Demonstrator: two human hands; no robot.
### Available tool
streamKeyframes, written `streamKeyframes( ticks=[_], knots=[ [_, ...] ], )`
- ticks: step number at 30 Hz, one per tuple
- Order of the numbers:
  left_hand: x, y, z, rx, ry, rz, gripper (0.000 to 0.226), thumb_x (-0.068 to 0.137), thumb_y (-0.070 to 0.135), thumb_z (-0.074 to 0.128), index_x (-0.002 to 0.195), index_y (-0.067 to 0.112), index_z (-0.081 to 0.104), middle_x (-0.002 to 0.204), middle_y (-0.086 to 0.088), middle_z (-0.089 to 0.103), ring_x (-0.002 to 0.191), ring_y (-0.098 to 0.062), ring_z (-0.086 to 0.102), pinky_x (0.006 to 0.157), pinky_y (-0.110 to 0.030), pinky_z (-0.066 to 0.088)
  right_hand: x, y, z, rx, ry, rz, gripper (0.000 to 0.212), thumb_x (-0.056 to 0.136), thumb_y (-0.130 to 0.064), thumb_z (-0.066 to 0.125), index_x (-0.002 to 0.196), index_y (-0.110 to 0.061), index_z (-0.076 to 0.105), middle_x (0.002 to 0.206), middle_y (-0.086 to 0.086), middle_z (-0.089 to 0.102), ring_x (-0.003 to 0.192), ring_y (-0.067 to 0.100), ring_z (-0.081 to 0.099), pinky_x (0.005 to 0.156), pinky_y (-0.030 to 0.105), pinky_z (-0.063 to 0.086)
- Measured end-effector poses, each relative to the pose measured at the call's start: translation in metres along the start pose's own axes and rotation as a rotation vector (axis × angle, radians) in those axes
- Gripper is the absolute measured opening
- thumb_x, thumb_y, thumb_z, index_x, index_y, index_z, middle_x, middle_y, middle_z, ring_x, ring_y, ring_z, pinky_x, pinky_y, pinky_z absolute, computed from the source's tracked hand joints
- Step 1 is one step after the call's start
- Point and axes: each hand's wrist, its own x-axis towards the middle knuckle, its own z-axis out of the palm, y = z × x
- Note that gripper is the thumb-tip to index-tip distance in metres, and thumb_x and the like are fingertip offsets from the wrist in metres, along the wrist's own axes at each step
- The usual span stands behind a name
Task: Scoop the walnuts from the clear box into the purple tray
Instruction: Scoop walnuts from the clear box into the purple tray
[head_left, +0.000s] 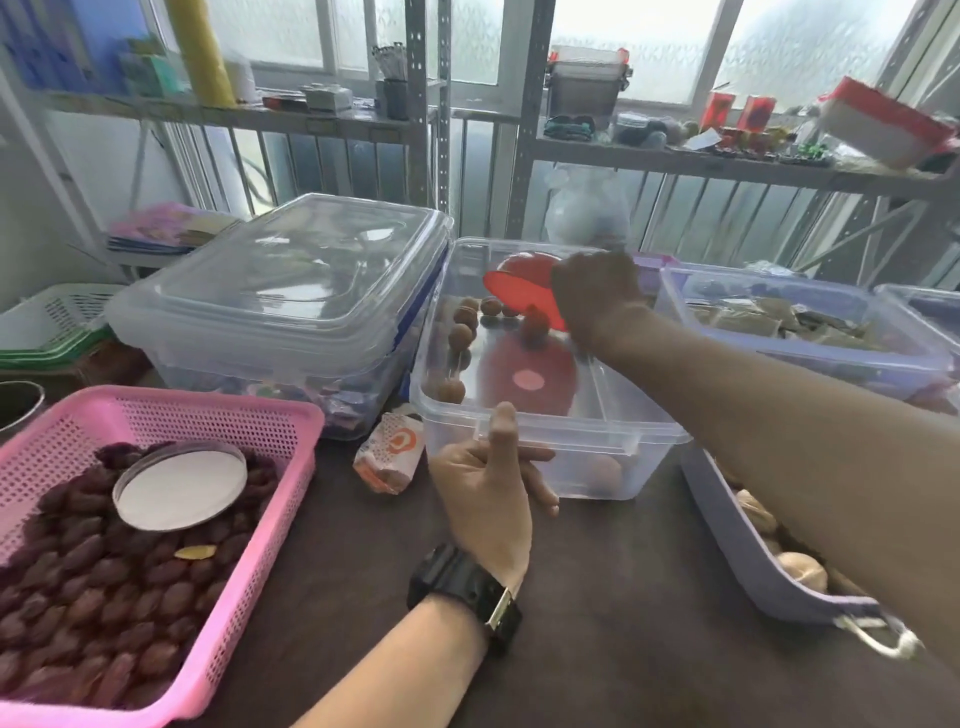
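Near left, on the dark table, a pink basket holds dark red dried fruit, with a round, shallow, clear dish lying on top. At centre the left hand (a black watch on its wrist) holds the front of the clear box, with the thumb upright against the rim and the fingers curled along the wall below it. Near right, the purple tray stands just beside the clear box, partly covered by the right forearm, and contains a few walnuts. A small orange-and-white packet lies on the table at the clear box's near left corner. Inside the clear box, more walnuts lie along the left wall and toward the far left. The right hand, over the far part of the box, is closed round one end of a red scoop, which is held above the floor and tilted. One blurred walnut sits just below the scoop's lower edge; whether it is resting or falling cannot be told. A large lidded box stands left of the clear box. A bluish box of brown packets stands to the right. Behind them are metal shelves carrying small items, and frosted windows.
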Motion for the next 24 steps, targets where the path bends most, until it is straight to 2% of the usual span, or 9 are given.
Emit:
streamKeyframes(
  ticks=[1,3,6,8,11,14,19,21,24],
  knots=[
    [0.0,-0.001,0.0,0.004,0.002,0.001,0.06,0.094,0.042,0.056,0.047,0.007,0.068,0.031,-0.014,0.05,0.026,-0.021,0.046,0.052,-0.016,0.047,0.001,-0.004,0.001,-0.001,-0.005,-0.041,0.02,0.085,-0.007,0.051,0.096,-0.009,0.067,0.099,0.01,0.07,0.093,0.029,0.067,0.071,0.032,0.046],
    [0.001,-0.001,0.0,0.015,0.005,0.008,0.06,0.097,0.038,0.056,0.045,0.008,0.067,0.029,-0.011,0.047,0.025,-0.022,0.045,0.046,-0.02,0.046,0.0,-0.013,0.0,-0.006,0.016,-0.15,0.019,0.086,-0.008,0.051,0.096,-0.008,0.067,0.099,0.011,0.071,0.092,0.03,0.068,0.066,0.031,0.041],
    [0.001,-0.002,0.0,0.024,0.013,0.009,0.06,0.096,0.038,0.056,0.043,0.011,0.066,0.028,-0.008,0.045,0.024,-0.023,0.046,0.041,-0.017,0.041,-0.003,-0.013,-0.005,-0.033,0.066,-0.262,0.015,0.084,-0.009,0.053,0.089,-0.006,0.067,0.09,0.014,0.071,0.084,0.032,0.069,0.058,0.031,0.034],
    [0.001,-0.002,0.0,0.025,0.011,0.018,0.06,0.095,0.039,0.056,0.043,0.011,0.065,0.028,-0.007,0.046,0.024,-0.023,0.046,0.042,-0.018,0.042,-0.001,-0.001,-0.008,-0.06,0.12,-0.284,0.013,0.077,-0.001,0.055,0.08,-0.006,0.067,0.08,0.015,0.07,0.073,0.033,0.07,0.053,0.03,0.033],
    [0.002,-0.004,0.0,0.036,0.017,0.031,0.06,0.096,0.039,0.055,0.043,0.012,0.066,0.029,-0.007,0.047,0.025,-0.022,0.047,0.043,-0.019,0.043,0.005,0.013,-0.009,-0.061,0.15,-0.202,0.012,0.067,0.006,0.062,0.069,-0.003,0.068,0.065,0.017,0.068,0.059,0.034,0.068,0.051,0.029,0.033],
    [0.0,-0.003,-0.002,0.061,0.015,0.034,0.06,0.095,0.043,0.055,0.044,0.015,0.066,0.031,-0.006,0.049,0.026,-0.021,0.049,0.043,-0.021,0.045,0.009,0.011,-0.003,-0.077,0.081,-0.143,0.01,0.074,0.001,0.066,0.079,-0.006,0.071,0.076,0.014,0.072,0.07,0.033,0.07,0.055,0.03,0.037],
    [0.0,-0.001,0.0,0.047,0.025,0.03,0.061,0.097,0.035,0.056,0.041,0.012,0.064,0.029,-0.008,0.046,0.023,-0.02,0.044,0.038,-0.019,0.041,0.016,-0.012,0.007,-0.08,0.014,-0.209,0.015,0.088,-0.013,0.058,0.096,-0.012,0.072,0.098,0.008,0.072,0.092,0.029,0.069,0.057,0.032,0.038],
    [0.0,-0.001,0.001,0.053,0.027,0.028,0.062,0.098,0.033,0.056,0.04,0.012,0.063,0.029,-0.009,0.047,0.023,-0.02,0.043,0.037,-0.019,0.04,0.021,-0.019,0.006,-0.063,0.001,-0.264,0.017,0.091,-0.018,0.057,0.097,-0.011,0.071,0.1,0.009,0.071,0.094,0.029,0.068,0.062,0.031,0.04],
    [0.0,-0.001,0.0,0.034,0.025,0.024,0.062,0.098,0.03,0.056,0.04,0.012,0.063,0.029,-0.008,0.045,0.022,-0.018,0.041,0.037,-0.019,0.04,0.02,-0.017,0.004,-0.108,0.027,-0.395,0.014,0.092,-0.017,0.056,0.091,-0.013,0.07,0.095,0.01,0.072,0.087,0.029,0.069,0.059,0.029,0.038]
  ],
)
